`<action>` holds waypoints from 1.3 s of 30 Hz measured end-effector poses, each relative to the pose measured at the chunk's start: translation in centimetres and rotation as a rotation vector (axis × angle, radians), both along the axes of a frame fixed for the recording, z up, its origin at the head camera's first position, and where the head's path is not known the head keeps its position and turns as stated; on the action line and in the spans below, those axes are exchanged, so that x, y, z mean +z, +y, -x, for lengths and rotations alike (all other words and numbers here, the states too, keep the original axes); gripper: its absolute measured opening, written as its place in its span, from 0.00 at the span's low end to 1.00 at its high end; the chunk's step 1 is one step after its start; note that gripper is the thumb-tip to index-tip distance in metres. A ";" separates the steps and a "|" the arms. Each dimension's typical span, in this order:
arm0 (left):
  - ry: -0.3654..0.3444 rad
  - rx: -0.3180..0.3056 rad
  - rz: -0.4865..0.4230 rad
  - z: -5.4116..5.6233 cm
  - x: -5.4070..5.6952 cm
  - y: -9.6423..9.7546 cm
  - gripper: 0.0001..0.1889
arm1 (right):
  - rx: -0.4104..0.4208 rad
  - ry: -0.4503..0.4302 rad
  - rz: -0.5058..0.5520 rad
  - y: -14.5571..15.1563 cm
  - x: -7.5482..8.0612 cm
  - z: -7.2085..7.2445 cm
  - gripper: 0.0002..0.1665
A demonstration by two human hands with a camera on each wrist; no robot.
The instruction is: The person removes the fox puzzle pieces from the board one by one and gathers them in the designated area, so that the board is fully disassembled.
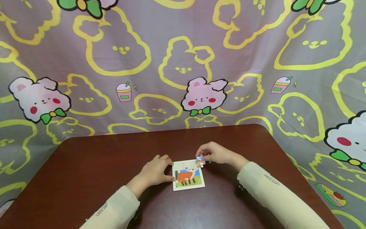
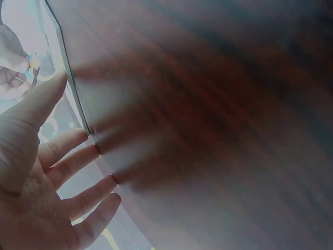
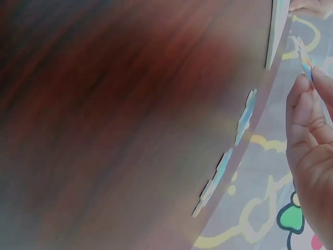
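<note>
A square puzzle tray (image 1: 188,189) with a pale rim lies on the table, its assembled pieces showing an orange fox (image 1: 186,176). The upper part of its bed is bare. My left hand (image 1: 155,170) rests at the tray's left side, thumb at the lower edge and a fingertip near the top corner. In the left wrist view its fingers (image 2: 86,200) are spread and fairly straight. Over the tray's upper right corner, my right hand (image 1: 215,153) pinches a puzzle piece (image 1: 200,161) between thumb and fingertips. That piece (image 3: 303,54) is seen nearly edge-on in the right wrist view.
Loose puzzle pieces (image 3: 213,182) lie flat on the table beyond the right hand, with another piece (image 3: 245,117) closer to the tray; the hand mostly hides them in the head view. The dark wooden table (image 1: 100,165) meets a patterned curtain (image 1: 160,82) behind and at both sides.
</note>
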State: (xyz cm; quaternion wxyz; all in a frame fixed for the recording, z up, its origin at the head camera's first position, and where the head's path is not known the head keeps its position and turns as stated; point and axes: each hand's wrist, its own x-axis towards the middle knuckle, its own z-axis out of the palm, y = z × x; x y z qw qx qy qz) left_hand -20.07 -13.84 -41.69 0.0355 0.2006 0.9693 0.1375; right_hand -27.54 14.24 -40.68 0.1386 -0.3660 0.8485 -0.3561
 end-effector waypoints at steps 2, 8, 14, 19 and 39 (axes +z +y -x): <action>0.002 0.003 0.000 0.0 0.0 0.0 0.29 | -0.004 0.001 0.009 0.4 0.1 0.0 0.09; 0.005 0.000 -0.001 0.2 0.1 0.0 0.29 | -0.017 0.034 0.014 1.8 0.3 0.2 0.09; 0.010 -0.007 0.000 0.2 0.0 0.0 0.29 | -0.056 0.027 0.026 3.3 0.3 0.2 0.09; 0.010 -0.007 0.004 0.1 0.1 0.0 0.29 | -0.098 0.025 0.024 4.6 0.3 0.2 0.09; 0.006 -0.002 -0.003 0.0 0.1 0.0 0.29 | -0.206 0.073 0.024 9.3 -0.1 0.6 0.09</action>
